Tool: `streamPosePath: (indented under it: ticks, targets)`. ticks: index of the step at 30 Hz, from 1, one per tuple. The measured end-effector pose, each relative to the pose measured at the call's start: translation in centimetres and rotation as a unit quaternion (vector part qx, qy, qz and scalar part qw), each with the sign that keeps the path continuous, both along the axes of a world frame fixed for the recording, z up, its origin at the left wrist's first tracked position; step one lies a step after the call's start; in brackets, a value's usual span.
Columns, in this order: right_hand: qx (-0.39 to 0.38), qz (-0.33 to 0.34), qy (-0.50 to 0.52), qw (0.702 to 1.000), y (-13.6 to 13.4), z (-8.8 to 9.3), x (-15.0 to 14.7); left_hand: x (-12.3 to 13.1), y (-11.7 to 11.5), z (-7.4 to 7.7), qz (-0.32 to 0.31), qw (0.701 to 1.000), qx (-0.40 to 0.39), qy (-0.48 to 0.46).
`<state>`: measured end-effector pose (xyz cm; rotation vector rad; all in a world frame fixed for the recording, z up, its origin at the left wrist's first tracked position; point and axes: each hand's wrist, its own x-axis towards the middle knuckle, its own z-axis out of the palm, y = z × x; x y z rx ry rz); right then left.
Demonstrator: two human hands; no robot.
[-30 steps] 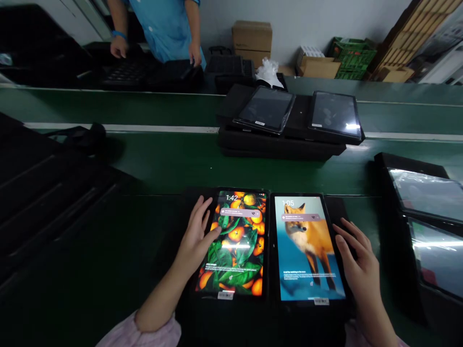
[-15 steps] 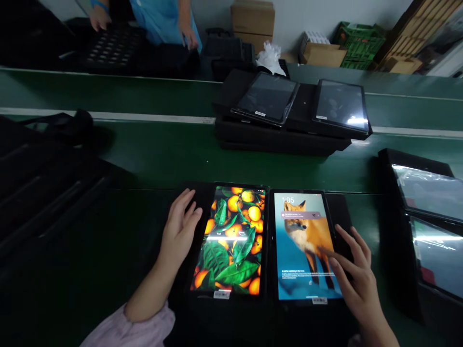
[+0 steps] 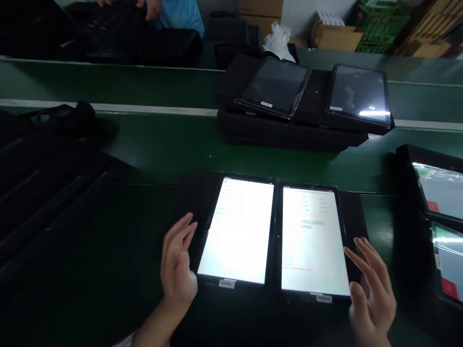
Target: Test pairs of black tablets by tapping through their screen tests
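Note:
Two tablets lie side by side in front of me with bright white screens. The left tablet [image 3: 238,231] shows a few short lines of text near its top. On the right tablet [image 3: 313,250] there are rows of small text, grey buttons and a red line lower down. My left hand [image 3: 179,265] is beside the left tablet's outer edge, fingers loosely bent and apart, holding nothing. Next to the right tablet's outer edge is my right hand [image 3: 372,284], its fingers spread and nothing in them. Each tablet has a small white label at its lower edge.
Beyond, two dark-screened tablets [image 3: 277,86] rest on a black stack [image 3: 289,132]. More tablets [image 3: 444,190] lie at the right edge. Black cases [image 3: 47,178] fill the left side. Across the green bench [image 3: 162,144], a co-worker's hand [image 3: 150,8] is over a black tray.
The screens have switched from the orange-fruit and fox pictures to white pages. My right hand has drawn back from the right tablet's screen to its side. My left hand's fingers have bent slightly.

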<state>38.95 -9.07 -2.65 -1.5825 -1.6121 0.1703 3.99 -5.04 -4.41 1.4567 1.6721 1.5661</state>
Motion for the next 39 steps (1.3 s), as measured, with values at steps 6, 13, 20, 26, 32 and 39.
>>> streamPosePath:
  ticks: [6, 13, 20, 26, 32, 39]
  targets:
    - [0.013, 0.012, 0.042, 0.999, 0.9, 0.2, -0.1, -0.7, 1.0, 0.7, -0.102, 0.987, -0.068, 0.104]
    - [0.012, 0.075, 0.002, 0.997, -2.0, 0.5, 1.2, -2.6, -0.2, 2.7, -0.281, 0.902, -0.244, 0.219]
    - [0.006, 0.151, -0.068, 0.986, -3.4, 1.5, 1.4, -0.8, 0.3, 2.3, -0.197, 0.916, -0.277, 0.213]
    - [0.019, 0.171, -0.109, 0.979, -2.7, 1.4, -0.2, -0.8, 2.4, 2.3, -0.120, 0.956, -0.246, 0.103]
    - [0.009, 0.095, -0.161, 0.982, -2.0, 0.6, -0.9, -2.6, 2.3, 2.7, -0.103, 0.960, -0.252, 0.073]
    - [0.035, 0.100, -0.151, 0.983, -1.5, 1.8, -1.8, -4.6, 1.2, 3.8, -0.151, 0.934, -0.293, 0.137]
